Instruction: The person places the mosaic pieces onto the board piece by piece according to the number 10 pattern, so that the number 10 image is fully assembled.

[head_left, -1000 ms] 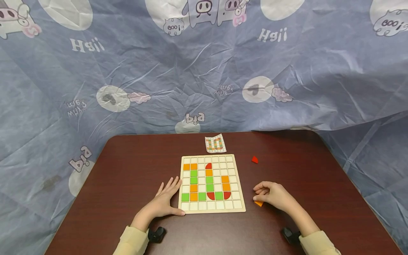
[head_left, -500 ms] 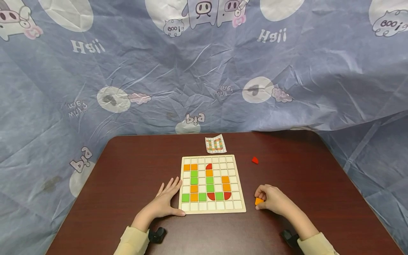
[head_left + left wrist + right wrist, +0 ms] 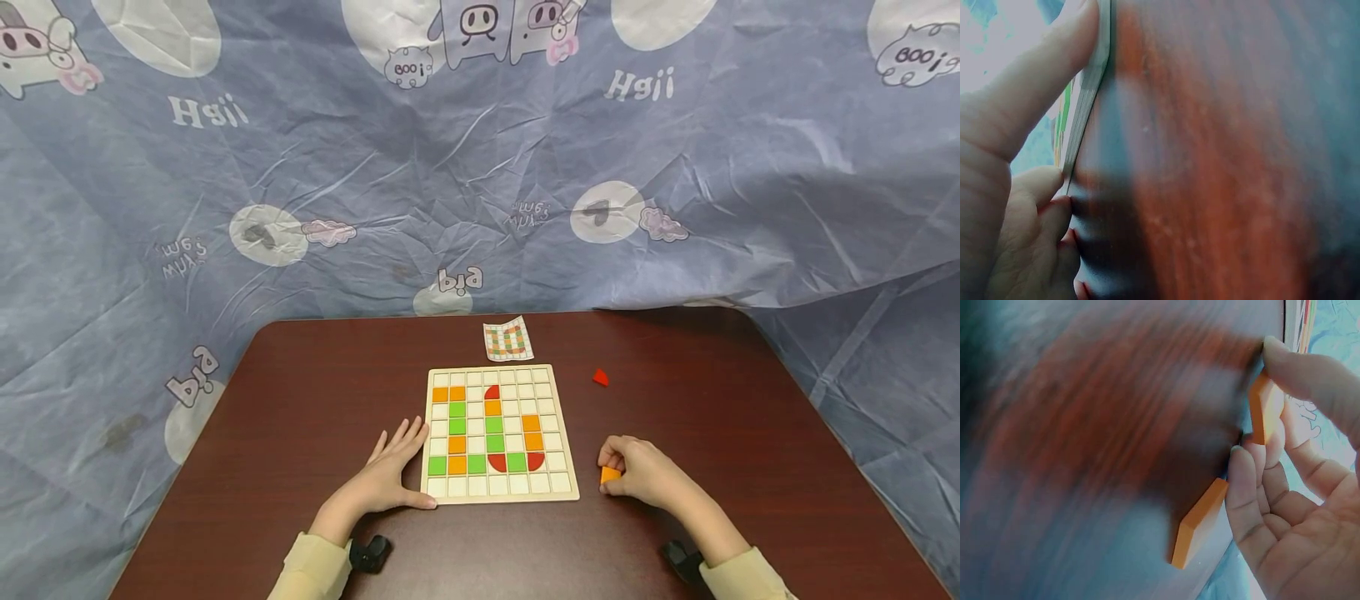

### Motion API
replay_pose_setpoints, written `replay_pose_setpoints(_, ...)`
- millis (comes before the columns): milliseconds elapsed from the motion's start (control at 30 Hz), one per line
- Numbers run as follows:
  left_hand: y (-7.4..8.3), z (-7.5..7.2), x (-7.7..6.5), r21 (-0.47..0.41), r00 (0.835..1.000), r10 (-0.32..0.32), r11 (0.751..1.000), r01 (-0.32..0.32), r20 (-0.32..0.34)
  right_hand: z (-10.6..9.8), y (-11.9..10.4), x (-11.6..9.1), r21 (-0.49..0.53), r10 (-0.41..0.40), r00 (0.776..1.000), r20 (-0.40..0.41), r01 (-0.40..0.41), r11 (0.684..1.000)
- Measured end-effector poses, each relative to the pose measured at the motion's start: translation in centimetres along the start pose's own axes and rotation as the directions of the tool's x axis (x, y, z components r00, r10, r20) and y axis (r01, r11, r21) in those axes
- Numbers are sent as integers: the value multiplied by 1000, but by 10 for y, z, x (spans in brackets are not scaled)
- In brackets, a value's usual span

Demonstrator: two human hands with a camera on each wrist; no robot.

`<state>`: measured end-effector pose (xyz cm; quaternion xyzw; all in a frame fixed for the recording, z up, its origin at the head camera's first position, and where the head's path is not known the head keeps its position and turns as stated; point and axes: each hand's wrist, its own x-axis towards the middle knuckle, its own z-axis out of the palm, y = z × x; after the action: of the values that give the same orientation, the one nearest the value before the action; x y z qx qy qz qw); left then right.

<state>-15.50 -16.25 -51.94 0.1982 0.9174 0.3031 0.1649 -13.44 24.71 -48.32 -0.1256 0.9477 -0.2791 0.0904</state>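
My left hand (image 3: 382, 481) lies at the left side of the pale grid board (image 3: 480, 494), fingers spread. Its thumb touches the lower left corner and its fingertips reach the left rim. Green, orange and red tiles fill some of the board's cells. Right of the board, my right hand (image 3: 645, 472) pinches an orange square tile (image 3: 611, 475) between thumb and fingers. The right wrist view shows this held tile (image 3: 1262, 412) tilted on edge. A second orange tile (image 3: 1200, 522) is by a fingertip there; the head view does not show it.
A red quarter-round tile (image 3: 601, 377) lies on the dark wooden table (image 3: 337, 358), beyond my right hand. Behind the board is a small paper card (image 3: 507, 339) with a coloured grid pattern. A printed blue cloth (image 3: 450, 167) hangs behind the table.
My right hand has shifted slightly and turned, so the orange tile now shows between its thumb and fingers. During the last half second it has hardly moved. My left hand stays put.
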Motion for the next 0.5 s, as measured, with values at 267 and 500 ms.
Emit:
replay_pose_setpoints(267, 0, 0, 1, -1, 1000, -3, 1000, 3, -2, 4, 2, 7, 119, 13, 999, -44, -8, 993)
replay_pose_setpoints(500, 0, 0, 1, -6, 1000, -1, 1000, 1, -3, 6, 3, 23, 375, 115, 988, -106, -67, 925)
